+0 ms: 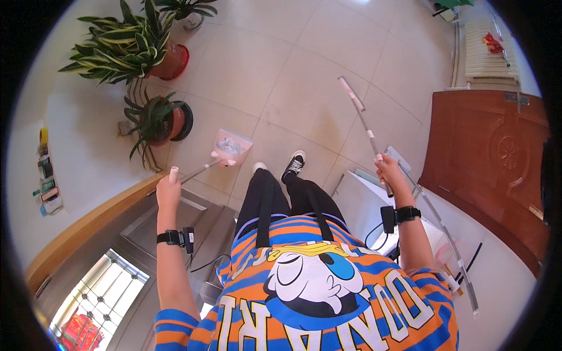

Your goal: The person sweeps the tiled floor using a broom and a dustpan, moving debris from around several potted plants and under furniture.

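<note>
My left hand (168, 193) is closed around the pale-topped handle of a long-handled pink dustpan (237, 141). The pan rests on the tiled floor in front of my feet and holds crumpled clear plastic. In my right hand (390, 172) is the grey metal handle of a long tool with a narrow pink-and-white head (351, 93), perhaps a floor squeegee or broom. That head is out ahead to the right, over the floor; whether it touches the tiles I cannot tell.
Potted plants (164, 120) line the left wall near a wooden ledge (96, 219). At right are a brown wooden door (487, 153), a radiator (487, 57) and a white cabinet (360, 199). Another long pole (439, 219) leans beside my right arm. A dark door (175, 219) stands at lower left.
</note>
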